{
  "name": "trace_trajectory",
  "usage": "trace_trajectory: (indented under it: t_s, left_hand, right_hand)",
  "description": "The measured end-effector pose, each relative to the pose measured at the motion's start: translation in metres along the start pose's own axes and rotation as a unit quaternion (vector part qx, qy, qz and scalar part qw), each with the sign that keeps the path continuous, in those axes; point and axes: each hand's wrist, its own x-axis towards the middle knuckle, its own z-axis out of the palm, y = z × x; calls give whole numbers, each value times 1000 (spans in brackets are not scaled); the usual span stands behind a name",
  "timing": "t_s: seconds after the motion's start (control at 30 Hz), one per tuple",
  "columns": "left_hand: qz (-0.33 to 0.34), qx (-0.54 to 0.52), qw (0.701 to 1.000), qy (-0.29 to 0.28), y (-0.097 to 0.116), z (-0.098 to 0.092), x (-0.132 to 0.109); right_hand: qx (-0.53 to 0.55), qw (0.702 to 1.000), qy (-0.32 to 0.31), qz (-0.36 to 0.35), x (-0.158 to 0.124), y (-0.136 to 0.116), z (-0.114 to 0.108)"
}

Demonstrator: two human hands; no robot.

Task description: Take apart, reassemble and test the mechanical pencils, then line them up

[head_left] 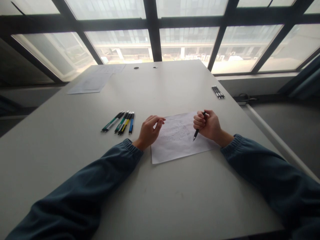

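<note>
A white sheet of paper (pixel 178 140) with faint pencil marks lies on the grey table (pixel 160 196) in front of me. My right hand (pixel 208 126) is closed round a black pen (pixel 197 132) whose tip points down at the sheet's right part. My left hand (pixel 149 130) rests at the sheet's left edge with its fingers curled loosely and nothing in them. A row of several coloured pens (pixel 119 122) lies on the table just left of my left hand.
More black pens (pixel 218 92) lie near the table's right edge. Some sheets of paper (pixel 93 81) lie at the far left corner. Two small round holes (pixel 136 68) sit near the far edge, under large windows.
</note>
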Motion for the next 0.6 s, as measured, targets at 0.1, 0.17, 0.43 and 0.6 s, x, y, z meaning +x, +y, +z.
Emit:
trace_trajectory:
  t_s: [0.1, 0.17, 0.43, 0.6]
  left_hand:
    - [21, 22, 999, -15, -2, 1, 0]
    - [43, 42, 998, -35, -4, 2, -1]
    - [22, 137, 984, -112, -17, 4, -3]
    - [1, 141, 980, -142, -22, 6, -4]
  right_hand:
    - [0, 1000, 19, 3, 1, 0, -2]
    - [-15, 999, 32, 10, 2, 0, -4]
    - [-9, 999, 29, -19, 5, 5, -5]
    - [-78, 993, 49, -69, 0, 0, 6]
